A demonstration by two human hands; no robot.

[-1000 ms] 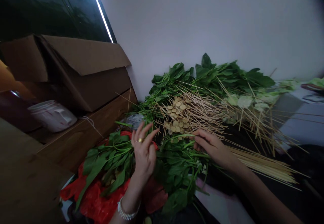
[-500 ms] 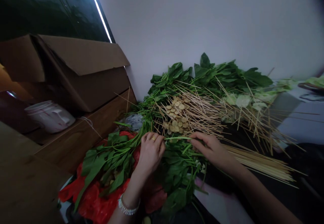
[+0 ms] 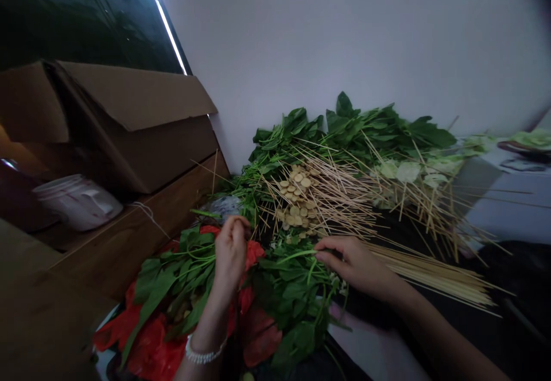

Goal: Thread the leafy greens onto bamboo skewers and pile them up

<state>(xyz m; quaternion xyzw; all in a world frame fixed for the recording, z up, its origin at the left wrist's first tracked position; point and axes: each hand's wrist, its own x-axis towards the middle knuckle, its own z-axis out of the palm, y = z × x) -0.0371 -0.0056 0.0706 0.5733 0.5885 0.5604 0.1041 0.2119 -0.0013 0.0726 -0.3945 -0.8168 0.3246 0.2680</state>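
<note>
My left hand (image 3: 231, 250), with a ring and a beaded bracelet, hovers with its fingers pinched together above leafy greens (image 3: 181, 272) that lie on a red plastic bag (image 3: 150, 346); what it pinches is too small to make out. My right hand (image 3: 353, 263) pinches a thin green stem (image 3: 297, 253) over a second heap of greens (image 3: 297, 300). Behind both hands lie a spread of thin bamboo skewers (image 3: 344, 197) and a cluster of small round tan slices (image 3: 299, 197).
A big pile of leafy greens (image 3: 357, 128) lies against the white wall. An open cardboard box (image 3: 129, 123) and a white bucket (image 3: 77, 203) stand at the left on a wooden ledge (image 3: 142, 226). More bundled skewers (image 3: 434, 275) stretch to the right.
My left hand went from spread fingers to a pinch, dipped to the greens by the stem, then drew back left. My right hand slid slightly nearer with the stem.
</note>
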